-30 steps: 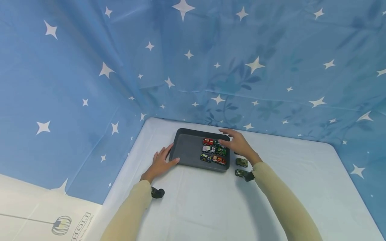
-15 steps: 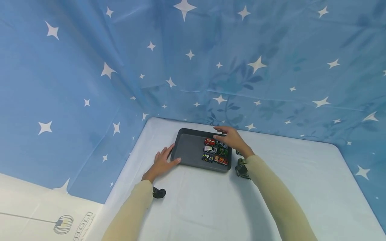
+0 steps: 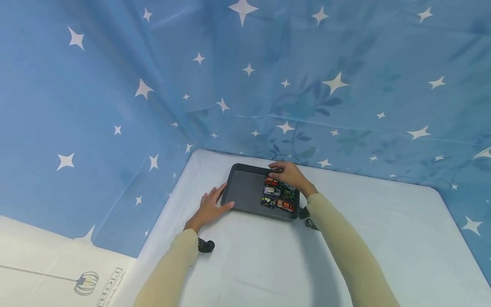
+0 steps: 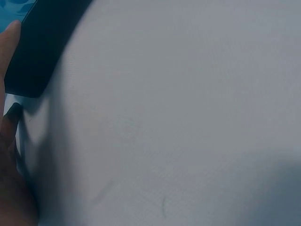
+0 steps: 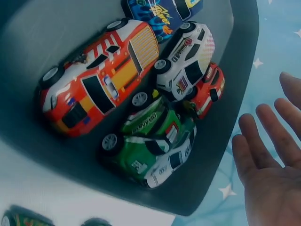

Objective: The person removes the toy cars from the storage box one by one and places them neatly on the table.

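Observation:
A dark grey tray [image 3: 245, 192] holds several toy cars bunched at its right side. Among them are a red car [image 3: 270, 182], a white car [image 3: 271, 191], a blue one [image 3: 268, 202], an orange-and-red one [image 5: 101, 77] and a green one [image 5: 141, 146]. My left hand [image 3: 208, 212] rests at the tray's left front corner, thumb at the front rim and fingers spread along the left side. Over the far right rim is my right hand [image 3: 291, 175], beside the red car. In the right wrist view its fingers are extended and nothing is in the palm.
A camouflage-green toy car [image 3: 311, 223] lies on the white tablecloth [image 3: 253, 260] right of the tray, partly behind the right sleeve. Blue star-patterned curtain [image 3: 215, 55] rises behind and left of the table. A dark wrist device [image 3: 206, 245] shows at the left cuff.
My right hand has shifted left over the tray, and its forearm now covers more of the green cars on the table. The left hand stays at the tray corner. The view has turned slightly.

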Tool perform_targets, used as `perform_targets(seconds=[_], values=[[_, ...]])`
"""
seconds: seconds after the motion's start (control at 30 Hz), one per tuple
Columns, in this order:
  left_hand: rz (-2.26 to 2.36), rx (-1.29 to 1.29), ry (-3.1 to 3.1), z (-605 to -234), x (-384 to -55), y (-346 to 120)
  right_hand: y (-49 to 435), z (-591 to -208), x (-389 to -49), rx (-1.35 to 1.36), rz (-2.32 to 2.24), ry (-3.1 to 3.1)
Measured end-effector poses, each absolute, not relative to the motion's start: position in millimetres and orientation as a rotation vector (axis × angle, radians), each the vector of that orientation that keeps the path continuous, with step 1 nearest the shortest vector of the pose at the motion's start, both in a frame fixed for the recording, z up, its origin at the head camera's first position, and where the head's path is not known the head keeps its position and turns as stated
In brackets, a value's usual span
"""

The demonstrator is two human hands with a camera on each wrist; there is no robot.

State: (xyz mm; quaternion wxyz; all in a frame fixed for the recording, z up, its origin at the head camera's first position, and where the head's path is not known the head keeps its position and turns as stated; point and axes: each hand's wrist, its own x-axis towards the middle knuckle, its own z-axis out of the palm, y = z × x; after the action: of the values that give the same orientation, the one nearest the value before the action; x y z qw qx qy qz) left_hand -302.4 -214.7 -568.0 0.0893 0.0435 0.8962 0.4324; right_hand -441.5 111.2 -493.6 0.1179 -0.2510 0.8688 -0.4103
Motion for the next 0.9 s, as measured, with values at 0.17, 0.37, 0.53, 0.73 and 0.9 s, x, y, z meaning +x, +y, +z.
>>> perform_targets(seconds=[0.17,0.37,0.53,0.73,0.9], values=[[1.302,0.12,2.661,-568,-301,-216,106,-505,-445,-0.723,-1.16,2.544],[1.35,0.116,2.662,-577,-304,-216,103,-514,-445,-0.735,-1.102,2.536],[1.333,0.106,2.658,-583,-307,-217,102,-518,-444,-0.793,-1.055,2.582],[1.316,0.068,2.646,-582,-307,-218,100,-525,-445,-0.703,-1.022,2.583],[1.314,0.075,2.645,-581,-306,-218,99,-533,-446,-0.695,-0.983,2.611]])
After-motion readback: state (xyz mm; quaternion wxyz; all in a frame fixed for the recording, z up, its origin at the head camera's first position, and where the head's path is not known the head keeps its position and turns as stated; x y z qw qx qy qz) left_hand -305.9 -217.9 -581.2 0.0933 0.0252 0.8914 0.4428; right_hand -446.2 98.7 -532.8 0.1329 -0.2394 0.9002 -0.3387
